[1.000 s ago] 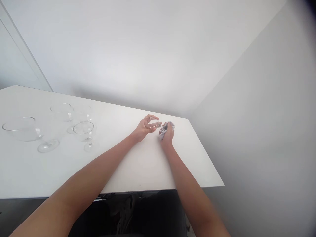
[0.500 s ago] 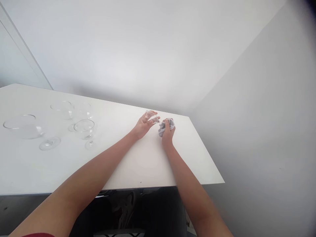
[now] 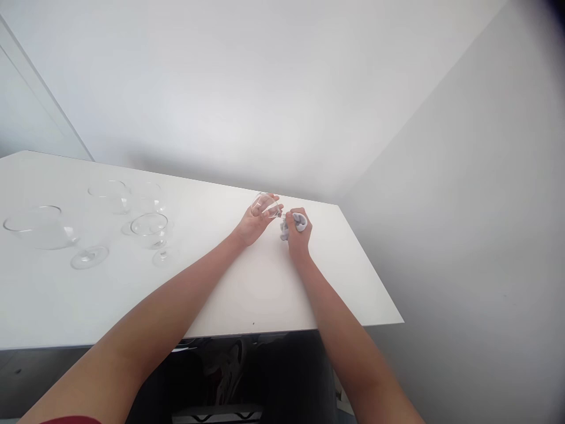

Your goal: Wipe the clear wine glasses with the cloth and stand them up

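On the left of the white tabletop (image 3: pixel 220 294) stood a large glass bowl (image 3: pixel 42 227), with an inverted glass foot or small dish (image 3: pixel 89 257) just beside it, and near these a group of stemmed glasses (image 3: pixel 149 227); we kept them well apart from the working area so that no elbow could reach them.

Further right, our left hand (image 3: pixel 256 221) grasped a small clear glass (image 3: pixel 265 206), its fingers (image 3: pixel 271 200) closed around the bowl and the glass raised off the tabletop and tilted toward the other hand. We judged that a light, even hold on the bowl, not the stem, gave the steadiest support.

Just beside it, our right hand (image 3: pixel 299 232) was clenched on a bunched grey cloth (image 3: pixel 293 222), which met the glass at its near end. We judged that slow turns of the glass against the cloth, with gentle pressure, suited thin glass best. Whether the cloth reached inside the glass could not be told.
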The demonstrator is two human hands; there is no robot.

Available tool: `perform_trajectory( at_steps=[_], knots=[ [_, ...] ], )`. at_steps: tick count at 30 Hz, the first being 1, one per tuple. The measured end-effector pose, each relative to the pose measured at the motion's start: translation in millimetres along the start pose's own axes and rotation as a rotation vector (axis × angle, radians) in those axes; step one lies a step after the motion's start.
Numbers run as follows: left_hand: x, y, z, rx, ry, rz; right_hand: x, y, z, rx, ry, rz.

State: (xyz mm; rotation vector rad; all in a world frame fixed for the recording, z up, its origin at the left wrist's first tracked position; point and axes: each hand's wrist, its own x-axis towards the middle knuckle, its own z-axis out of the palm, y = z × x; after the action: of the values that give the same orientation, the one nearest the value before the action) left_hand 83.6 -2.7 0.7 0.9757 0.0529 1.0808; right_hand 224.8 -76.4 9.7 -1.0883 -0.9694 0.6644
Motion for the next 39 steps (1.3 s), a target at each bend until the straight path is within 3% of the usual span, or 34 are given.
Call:
perform_trajectory(
  at_steps=[2, 4, 6, 9, 12, 17, 21, 24, 27, 31, 34, 39],
  knots=[
    [-1, 0, -1, 0.032, -0.106, -0.054, 2, 1, 0, 0.097, -0.009, 0.111],
    [-3, 0, 0, 0.099, -0.220, -0.116, 6, 3, 0, 0.227, -0.019, 0.318],
    [-3, 0, 1, 0.146, -0.232, -0.115, 9, 6, -1, 0.273, 0.004, 0.425],
    [-1, -2, 1, 0.119, -0.084, -0.017, 7, 5, 0, 0.139, 0.079, 0.224],
    [1, -3, 0, 0.057, 0.011, 0.005, 2, 3, 1, -0.014, 0.043, 0.018],
    [1, -4, -1, 0.041, -0.035, -0.013, 6, 8, 1, -0.018, 0.067, 0.133],
    [0, -4, 1, 0.056, -0.042, -0.047, 10, 10, -5, -0.418, 0.230, -0.160],
    [1, -5, -1, 0.069, -0.030, -0.036, 9, 9, -9, -0.558, 0.245, -0.290],
    [4, -6, -6, 0.127, 0.134, 0.029, 6, 9, -9, -0.581, 0.123, -0.287],
    [4, -5, -9, 0.361, 0.335, 0.064, -1, 11, -3, -0.691, -0.259, -0.326],
    [2, -3, -6, 0.461, 0.336, 0.040, -6, 13, 1, -0.853, -0.430, -0.285],
    [1, -3, -3, 0.485, 0.257, -0.011, -11, 9, 7, -1.047, -0.505, -0.242]
  ],
)
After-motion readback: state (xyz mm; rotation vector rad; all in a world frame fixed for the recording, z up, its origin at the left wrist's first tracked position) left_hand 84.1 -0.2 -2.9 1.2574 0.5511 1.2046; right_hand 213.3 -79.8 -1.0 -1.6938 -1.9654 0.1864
